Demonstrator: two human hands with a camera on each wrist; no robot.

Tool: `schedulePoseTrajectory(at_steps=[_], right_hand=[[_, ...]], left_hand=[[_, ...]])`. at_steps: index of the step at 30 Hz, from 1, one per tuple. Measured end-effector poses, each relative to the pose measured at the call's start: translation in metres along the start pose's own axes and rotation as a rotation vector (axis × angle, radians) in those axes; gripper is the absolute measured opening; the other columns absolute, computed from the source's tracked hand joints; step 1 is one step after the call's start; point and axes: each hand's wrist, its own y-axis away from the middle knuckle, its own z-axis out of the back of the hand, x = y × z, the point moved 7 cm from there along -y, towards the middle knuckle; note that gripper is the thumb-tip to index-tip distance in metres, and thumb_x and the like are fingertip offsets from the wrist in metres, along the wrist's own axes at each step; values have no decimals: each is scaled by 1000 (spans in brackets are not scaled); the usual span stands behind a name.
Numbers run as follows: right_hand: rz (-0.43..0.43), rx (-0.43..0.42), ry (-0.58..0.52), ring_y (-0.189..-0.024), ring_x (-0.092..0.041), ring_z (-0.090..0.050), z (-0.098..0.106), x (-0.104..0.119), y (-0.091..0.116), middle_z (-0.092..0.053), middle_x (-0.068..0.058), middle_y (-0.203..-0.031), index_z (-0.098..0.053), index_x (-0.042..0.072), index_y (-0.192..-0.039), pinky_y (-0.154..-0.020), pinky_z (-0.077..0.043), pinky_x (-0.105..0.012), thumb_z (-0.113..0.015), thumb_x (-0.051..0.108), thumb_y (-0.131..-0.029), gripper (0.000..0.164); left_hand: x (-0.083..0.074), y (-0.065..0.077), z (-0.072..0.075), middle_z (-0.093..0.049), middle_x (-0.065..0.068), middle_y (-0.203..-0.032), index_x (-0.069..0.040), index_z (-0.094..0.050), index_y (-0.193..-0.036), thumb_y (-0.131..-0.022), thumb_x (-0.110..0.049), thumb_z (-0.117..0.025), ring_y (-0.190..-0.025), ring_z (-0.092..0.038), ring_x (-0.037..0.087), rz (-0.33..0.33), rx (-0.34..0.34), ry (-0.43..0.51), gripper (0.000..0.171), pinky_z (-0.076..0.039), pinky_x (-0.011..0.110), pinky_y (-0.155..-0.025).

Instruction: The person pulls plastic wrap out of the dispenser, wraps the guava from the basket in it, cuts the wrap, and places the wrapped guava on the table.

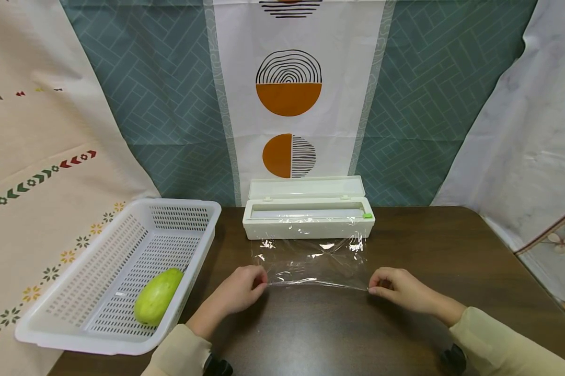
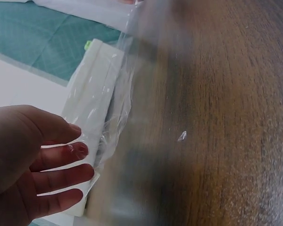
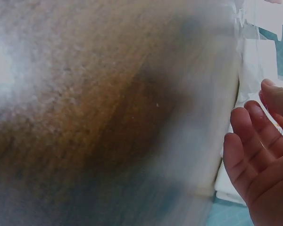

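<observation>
Film (image 1: 312,265) is running from its box (image 1: 269,230) over the table (image 1: 428,240) while I'm remotely pinching its near corners, left hand (image 1: 241,289) and right hand (image 1: 403,288) set apart, likely keeping it taut.

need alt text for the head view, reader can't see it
A left hand and a right hand hold the near edge of clear film stretching from an open white dispenser on a dark brown table. A white basket with one yellow-green fruit stands to the left; patterned fabric hangs behind.
</observation>
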Motion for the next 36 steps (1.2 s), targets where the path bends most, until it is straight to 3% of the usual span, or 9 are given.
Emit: schedulePoseTrajectory(at_steps=[11,20,28,36], right_hand=[[23,44,-7,-74,5,-51,-7,-1,3,-60,12,-81,-63,18,-84,-61,-46,-20,-67,21,-88,6],[37,78,23,-76,5,-49,-14,-3,4,-59,14,-81,-62,21,-83,-63,-44,-20,-66,20,-88,7],[20,94,25,-76,5,-48,-15,-4,5,-59,15,-82,-61,21,-82,-63,-43,-20,-65,20,-88,7],[25,89,36,-73,6,-46,-16,-5,6,-57,16,-80,-61,22,-81,-62,-41,-19,-67,20,-88,9]], left_hand=[[0,4,-8,-54,-6,-68,-11,-59,-76,-82,-4,-62,-61,-46,3,-14,140,74,9,-41,20,-56],[3,6,-14,-52,-9,-65,-8,-60,-80,-74,-9,-62,-59,-46,3,33,224,107,6,-42,21,-56],[-1,7,-8,-52,-10,-68,-13,-61,-83,-73,-18,-64,-62,-47,3,38,179,69,11,-42,20,-58],[-5,6,-1,-56,-7,-72,-8,-64,-92,-76,-22,-66,-66,-51,7,40,171,69,21,-44,22,-60]])
